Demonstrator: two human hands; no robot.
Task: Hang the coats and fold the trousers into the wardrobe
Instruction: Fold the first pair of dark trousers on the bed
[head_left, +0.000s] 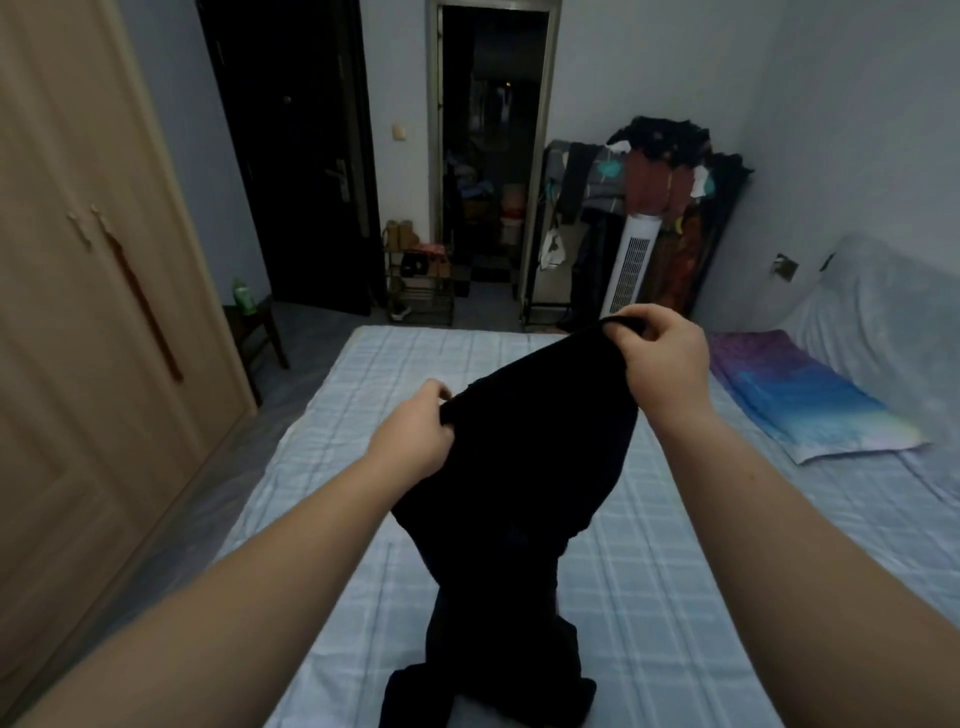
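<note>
Held up by the waistband, black trousers — pinched at one end by the left hand, fingers curled over the hem, and at the other by the right hand, raised higher and farther out, thumb and fingers closed on the cloth. Stretched between the two grips so the fabric hangs flat, probably to line up the legs before folding; lower part bunched and resting on the bed below and nearer than the hands. Plenty of bare checked sheet to either side of the hands for laying the garment out — near edge of the mattress just left of the left forearm, a pillow off to the right of the right hand. Wardrobe well to the left of the left hand, doors closed, not yet opened for stowing.
</note>
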